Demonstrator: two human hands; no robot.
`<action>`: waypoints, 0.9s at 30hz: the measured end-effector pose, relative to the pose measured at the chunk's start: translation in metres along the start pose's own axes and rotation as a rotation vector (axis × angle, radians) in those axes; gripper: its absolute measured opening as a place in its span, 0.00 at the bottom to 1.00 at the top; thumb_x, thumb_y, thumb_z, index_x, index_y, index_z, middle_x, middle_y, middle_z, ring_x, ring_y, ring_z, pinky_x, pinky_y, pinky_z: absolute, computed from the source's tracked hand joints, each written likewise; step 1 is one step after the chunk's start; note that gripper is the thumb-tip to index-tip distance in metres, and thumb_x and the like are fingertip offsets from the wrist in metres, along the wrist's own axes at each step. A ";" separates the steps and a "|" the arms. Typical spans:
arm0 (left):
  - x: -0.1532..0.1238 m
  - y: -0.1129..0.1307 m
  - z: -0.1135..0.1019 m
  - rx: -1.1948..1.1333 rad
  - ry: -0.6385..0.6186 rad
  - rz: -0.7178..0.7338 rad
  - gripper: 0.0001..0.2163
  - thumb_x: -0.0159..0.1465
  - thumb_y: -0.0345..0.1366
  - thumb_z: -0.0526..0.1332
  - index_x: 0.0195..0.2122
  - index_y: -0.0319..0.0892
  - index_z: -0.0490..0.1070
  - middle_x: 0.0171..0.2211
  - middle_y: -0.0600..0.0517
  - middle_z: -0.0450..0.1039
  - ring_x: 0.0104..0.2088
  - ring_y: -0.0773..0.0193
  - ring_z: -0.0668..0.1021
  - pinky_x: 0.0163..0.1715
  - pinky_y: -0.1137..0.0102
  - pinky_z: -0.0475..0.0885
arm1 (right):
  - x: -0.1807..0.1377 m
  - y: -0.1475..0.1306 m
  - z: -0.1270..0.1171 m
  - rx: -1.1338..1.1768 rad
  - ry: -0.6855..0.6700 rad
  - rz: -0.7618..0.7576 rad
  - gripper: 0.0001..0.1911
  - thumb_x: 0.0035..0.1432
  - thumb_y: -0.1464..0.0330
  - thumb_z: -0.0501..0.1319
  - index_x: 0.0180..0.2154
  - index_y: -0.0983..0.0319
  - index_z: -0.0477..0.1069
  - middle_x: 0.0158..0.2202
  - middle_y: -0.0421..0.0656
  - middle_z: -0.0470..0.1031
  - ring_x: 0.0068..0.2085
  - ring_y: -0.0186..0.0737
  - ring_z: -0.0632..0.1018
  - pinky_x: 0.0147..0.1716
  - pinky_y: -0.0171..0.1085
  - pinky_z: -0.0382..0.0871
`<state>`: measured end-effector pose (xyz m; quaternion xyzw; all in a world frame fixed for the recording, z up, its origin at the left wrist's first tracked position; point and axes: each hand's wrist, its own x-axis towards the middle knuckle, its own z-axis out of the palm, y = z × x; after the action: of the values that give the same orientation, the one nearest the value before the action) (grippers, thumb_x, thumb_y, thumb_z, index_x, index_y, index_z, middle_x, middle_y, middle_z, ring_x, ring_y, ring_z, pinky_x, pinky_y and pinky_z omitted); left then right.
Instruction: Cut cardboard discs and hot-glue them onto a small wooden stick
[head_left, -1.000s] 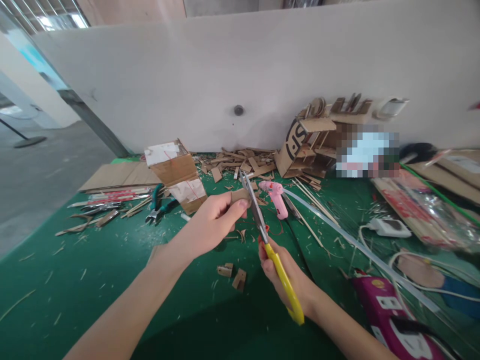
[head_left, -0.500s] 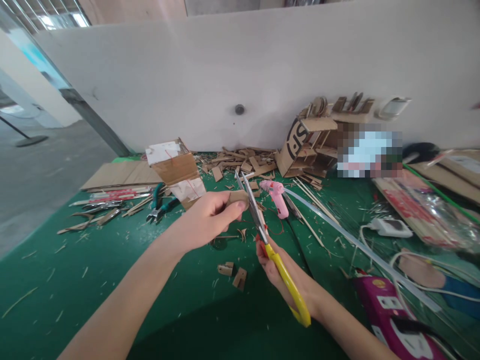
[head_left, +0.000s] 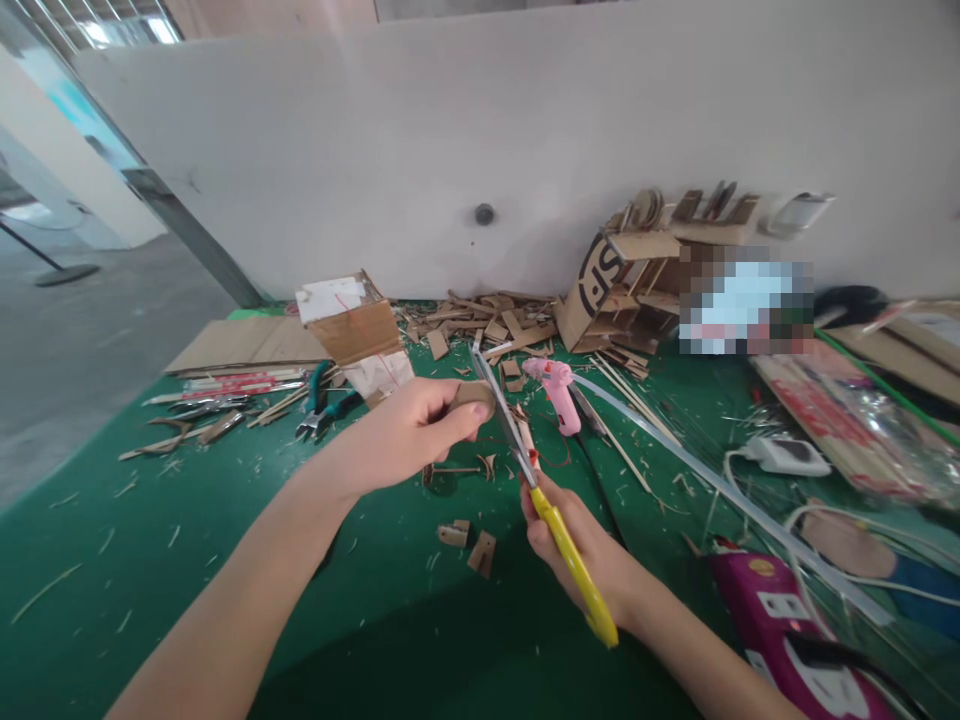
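Observation:
My left hand (head_left: 409,432) pinches a small brown cardboard piece (head_left: 474,392) between thumb and fingers, held above the green table. My right hand (head_left: 577,545) grips yellow-handled scissors (head_left: 534,480); their metal blades point up and away and lie against the right edge of the cardboard piece, nearly closed. Two small cardboard offcuts (head_left: 471,543) lie on the mat below my hands.
A pink glue gun (head_left: 556,391) lies just behind the scissors. Cardboard scraps (head_left: 480,325), a small box (head_left: 352,330), a cardboard model (head_left: 630,285) stand at the back by the white wall. Pliers (head_left: 322,405) and sticks lie left; a purple power strip (head_left: 787,625), cables right.
The scissor blades, slightly apart half a second ago, have come together at the cardboard piece. Both hands have stayed almost in place.

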<state>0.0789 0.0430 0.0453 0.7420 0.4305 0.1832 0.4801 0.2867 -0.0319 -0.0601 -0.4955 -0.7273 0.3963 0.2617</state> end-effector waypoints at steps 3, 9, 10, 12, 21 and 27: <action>0.002 0.000 0.000 -0.010 -0.010 0.000 0.16 0.66 0.47 0.50 0.27 0.41 0.60 0.19 0.59 0.51 0.18 0.73 0.55 0.16 0.75 0.50 | 0.001 0.005 0.003 0.005 0.009 -0.027 0.19 0.62 0.51 0.45 0.35 0.61 0.58 0.31 0.42 0.64 0.30 0.37 0.65 0.28 0.37 0.63; 0.001 0.001 -0.001 -0.045 0.004 0.009 0.16 0.65 0.46 0.51 0.27 0.41 0.62 0.19 0.58 0.51 0.18 0.73 0.56 0.16 0.75 0.50 | 0.002 0.010 0.007 0.101 0.006 -0.102 0.17 0.64 0.54 0.45 0.38 0.61 0.59 0.29 0.39 0.62 0.27 0.34 0.62 0.27 0.36 0.62; 0.001 0.001 0.000 -0.051 0.023 0.004 0.16 0.65 0.46 0.52 0.27 0.41 0.63 0.19 0.58 0.52 0.18 0.73 0.57 0.16 0.75 0.50 | 0.002 0.011 0.008 0.113 0.013 -0.106 0.17 0.64 0.54 0.46 0.39 0.61 0.59 0.29 0.39 0.62 0.27 0.34 0.63 0.27 0.36 0.62; 0.003 -0.001 0.005 -0.090 0.098 0.011 0.14 0.64 0.46 0.55 0.28 0.40 0.65 0.20 0.58 0.52 0.19 0.73 0.57 0.17 0.74 0.50 | 0.003 0.012 0.011 0.118 0.049 -0.105 0.18 0.64 0.53 0.46 0.38 0.61 0.60 0.30 0.40 0.63 0.28 0.34 0.64 0.27 0.36 0.62; 0.012 -0.006 0.026 -0.303 0.287 0.087 0.14 0.63 0.47 0.56 0.28 0.41 0.64 0.20 0.59 0.47 0.18 0.74 0.57 0.17 0.75 0.49 | 0.002 0.018 0.012 0.064 0.123 -0.094 0.19 0.63 0.53 0.47 0.42 0.61 0.62 0.31 0.42 0.66 0.30 0.38 0.67 0.29 0.38 0.65; 0.005 -0.004 0.010 -0.104 0.288 0.066 0.17 0.62 0.47 0.57 0.24 0.41 0.60 0.19 0.58 0.51 0.19 0.73 0.60 0.16 0.75 0.51 | -0.003 0.019 0.010 0.086 0.058 -0.087 0.20 0.64 0.53 0.46 0.47 0.61 0.60 0.36 0.45 0.66 0.33 0.39 0.68 0.34 0.40 0.67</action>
<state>0.0865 0.0423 0.0367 0.6961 0.4602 0.3256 0.4447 0.2901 -0.0339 -0.0816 -0.4630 -0.7227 0.4007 0.3207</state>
